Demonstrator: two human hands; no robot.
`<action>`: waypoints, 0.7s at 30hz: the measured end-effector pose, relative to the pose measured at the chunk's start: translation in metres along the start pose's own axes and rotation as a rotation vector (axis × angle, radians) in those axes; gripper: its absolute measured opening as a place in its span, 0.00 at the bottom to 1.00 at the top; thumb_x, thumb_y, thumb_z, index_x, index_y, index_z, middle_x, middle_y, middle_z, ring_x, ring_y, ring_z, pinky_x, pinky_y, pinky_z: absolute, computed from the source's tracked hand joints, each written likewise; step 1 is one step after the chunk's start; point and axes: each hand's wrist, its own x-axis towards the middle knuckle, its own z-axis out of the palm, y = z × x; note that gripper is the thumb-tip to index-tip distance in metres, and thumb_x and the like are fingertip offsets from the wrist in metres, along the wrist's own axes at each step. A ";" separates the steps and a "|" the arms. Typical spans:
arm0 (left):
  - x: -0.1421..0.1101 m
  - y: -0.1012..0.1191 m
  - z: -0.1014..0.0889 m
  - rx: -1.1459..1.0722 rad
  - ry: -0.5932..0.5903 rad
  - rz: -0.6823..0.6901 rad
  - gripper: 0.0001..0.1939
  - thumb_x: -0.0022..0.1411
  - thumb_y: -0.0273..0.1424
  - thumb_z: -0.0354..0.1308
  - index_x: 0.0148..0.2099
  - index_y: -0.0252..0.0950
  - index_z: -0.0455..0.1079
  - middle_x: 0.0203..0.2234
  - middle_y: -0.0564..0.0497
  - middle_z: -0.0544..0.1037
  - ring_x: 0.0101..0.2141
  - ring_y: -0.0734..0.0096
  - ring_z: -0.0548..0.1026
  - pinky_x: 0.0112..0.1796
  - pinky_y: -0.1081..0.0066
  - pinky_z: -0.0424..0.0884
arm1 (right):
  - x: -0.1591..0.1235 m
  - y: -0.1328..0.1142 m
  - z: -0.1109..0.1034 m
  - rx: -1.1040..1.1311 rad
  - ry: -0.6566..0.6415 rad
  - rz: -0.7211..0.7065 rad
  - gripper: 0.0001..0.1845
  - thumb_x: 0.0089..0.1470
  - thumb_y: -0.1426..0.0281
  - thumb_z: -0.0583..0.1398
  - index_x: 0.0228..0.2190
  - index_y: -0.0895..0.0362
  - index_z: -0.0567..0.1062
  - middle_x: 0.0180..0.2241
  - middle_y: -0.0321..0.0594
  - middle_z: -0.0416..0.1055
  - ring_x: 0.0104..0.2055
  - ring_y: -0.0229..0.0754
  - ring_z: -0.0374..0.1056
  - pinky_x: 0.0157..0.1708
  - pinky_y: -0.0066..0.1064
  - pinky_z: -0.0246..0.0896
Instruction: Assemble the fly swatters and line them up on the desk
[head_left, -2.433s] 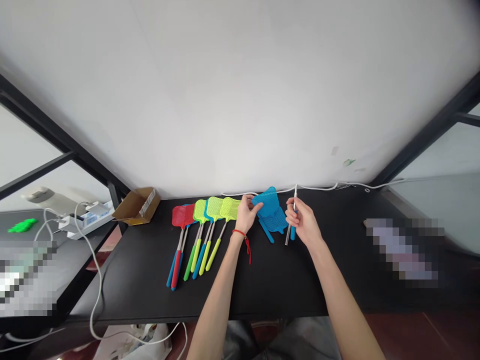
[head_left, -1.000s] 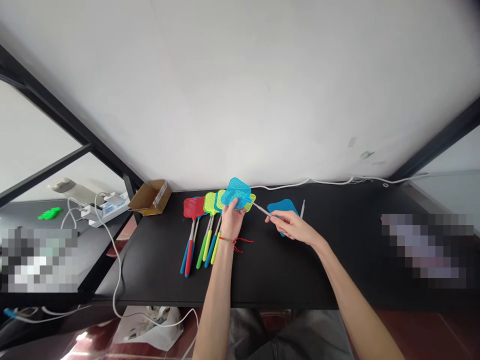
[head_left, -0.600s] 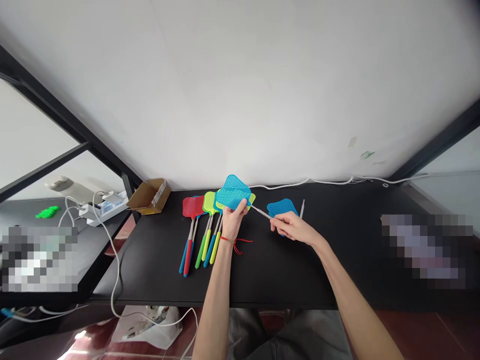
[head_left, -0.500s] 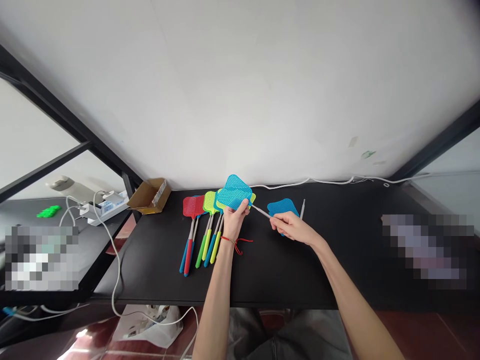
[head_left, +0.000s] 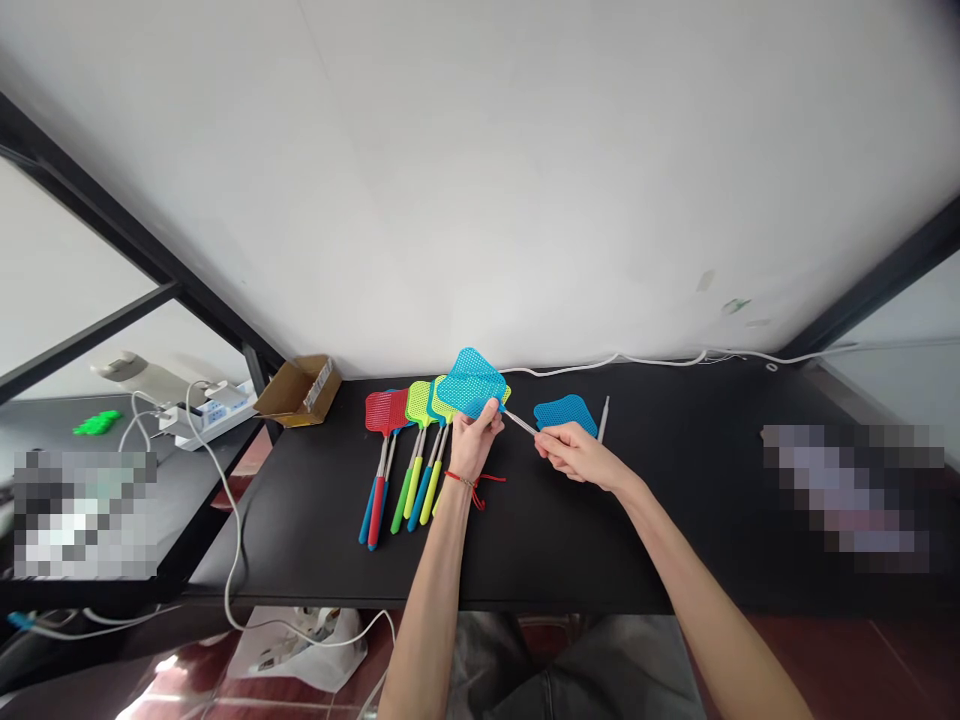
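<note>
My left hand pinches the lower corner of a blue fly swatter head, just where it meets the metal rod. My right hand is closed around the lower part of that rod; the handle end is hidden in the fingers. Left of and partly behind my left hand lie several fly swatters side by side, among them a red one and a yellow-green one, with coloured grips toward me. Beyond my right hand rest blue swatter heads, partly covered, beside a pale pen-like stick.
An opened cardboard box stands at the back left of the black table. Farther left are a power strip with white cables and a bright green object. A white cord runs along the wall. At right lies a blurred-out item.
My right hand has shifted slightly left along the rod, toward the swatter head. My left hand keeps its pinch, with the blue head nearly in place.
</note>
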 end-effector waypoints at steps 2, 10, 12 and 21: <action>-0.001 0.001 0.001 -0.010 -0.009 0.001 0.29 0.50 0.31 0.73 0.18 0.34 0.52 0.21 0.55 0.63 0.25 0.80 0.65 0.26 0.73 0.58 | 0.000 0.000 0.000 0.029 -0.015 0.009 0.24 0.62 0.50 0.57 0.26 0.55 0.64 0.16 0.23 0.44 0.16 0.28 0.37 0.13 0.22 0.33; -0.002 0.000 0.002 -0.087 -0.005 -0.037 0.33 0.50 0.30 0.74 0.20 0.35 0.46 0.22 0.56 0.62 0.25 0.80 0.64 0.25 0.75 0.56 | 0.001 -0.003 0.006 0.108 -0.030 0.028 0.24 0.60 0.49 0.58 0.26 0.55 0.64 0.16 0.22 0.43 0.16 0.27 0.36 0.12 0.21 0.31; -0.002 -0.001 0.001 -0.091 -0.013 -0.051 0.33 0.50 0.31 0.74 0.20 0.35 0.46 0.22 0.55 0.63 0.26 0.80 0.64 0.24 0.75 0.56 | 0.001 -0.003 0.006 0.120 -0.029 0.027 0.24 0.60 0.49 0.58 0.25 0.56 0.64 0.16 0.22 0.44 0.16 0.27 0.36 0.12 0.20 0.31; 0.001 0.000 0.015 0.046 -0.007 -0.033 0.24 0.53 0.40 0.72 0.24 0.35 0.59 0.21 0.56 0.62 0.25 0.80 0.62 0.26 0.74 0.57 | 0.001 -0.001 0.001 0.139 -0.006 0.024 0.24 0.60 0.48 0.58 0.28 0.57 0.67 0.18 0.23 0.43 0.16 0.27 0.36 0.12 0.21 0.31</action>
